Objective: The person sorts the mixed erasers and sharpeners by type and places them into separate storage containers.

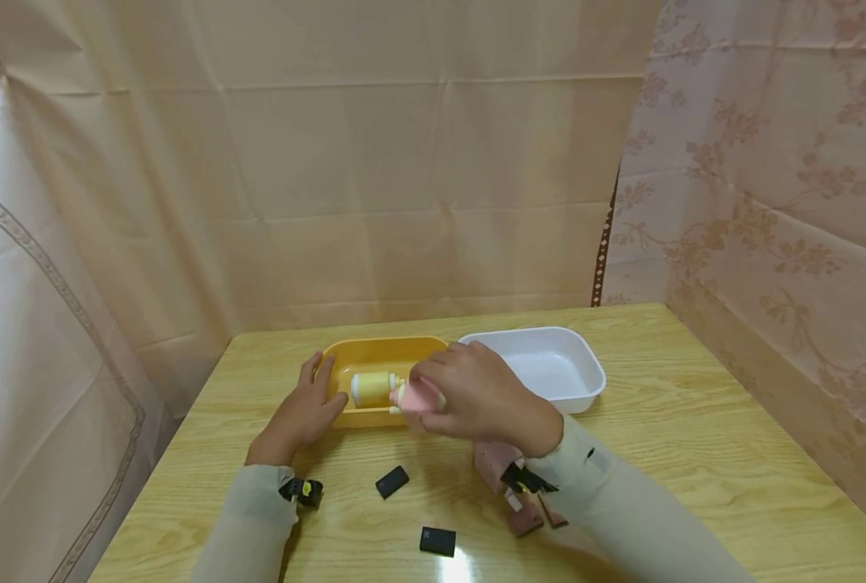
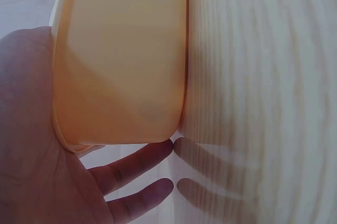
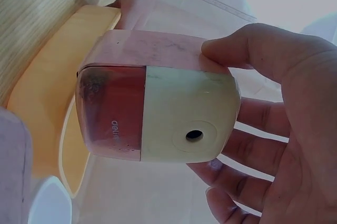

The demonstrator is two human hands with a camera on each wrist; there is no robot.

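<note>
My right hand (image 1: 479,397) holds a pink and cream pencil sharpener (image 3: 184,113) above the front right part of a yellow bin (image 1: 374,419). Thumb and fingers grip one end of it; its round pencil hole and dark red see-through shavings drawer show in the right wrist view. Inside the bin lies a yellow and white rounded object (image 1: 372,389), its kind unclear. At the bin's left end my left hand (image 1: 305,413) grips the rim, thumb over the inner side. Two of its fingers (image 2: 139,197) stretch along the outside near the table.
A white bin (image 1: 560,372) stands right of the yellow one. Two small black rectangular blocks (image 1: 392,482) lie on the wooden table (image 1: 352,526). Beneath my right wrist, partly hidden, are a pinkish object (image 1: 492,461) and reddish-brown pieces (image 1: 526,520). Curtains (image 1: 403,202) hang behind.
</note>
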